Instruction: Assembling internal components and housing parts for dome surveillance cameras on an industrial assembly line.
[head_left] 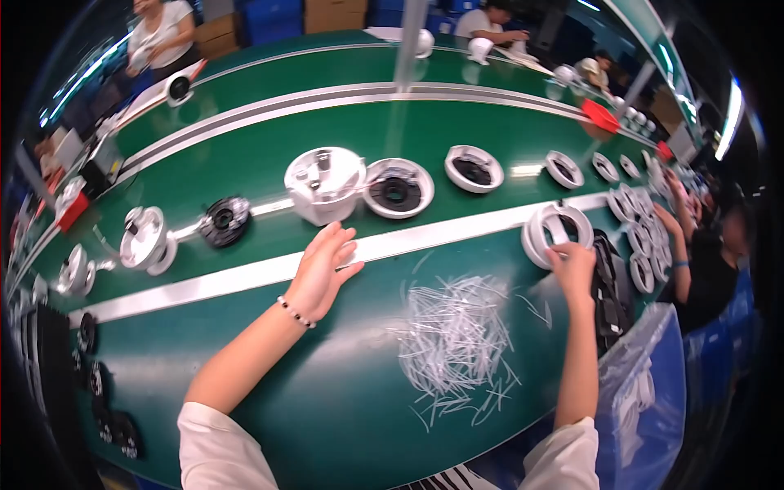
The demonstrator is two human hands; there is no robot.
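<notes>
Past the heap of pale strips (457, 343), our right hand (574, 268) is pinching the rim of a white ring (536, 238); our left hand (321, 273) is spreading empty fingers just beside a white housing (325, 184). Beyond, black-centred rings (474, 169) are lying apart, seemingly unfinished; we are judging the work partway.

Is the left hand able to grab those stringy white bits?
Probably yes: the left hand looks open, and only green tabletop shows between it and the pile of white strips. It would likely need to move right and closer to the person.
</notes>
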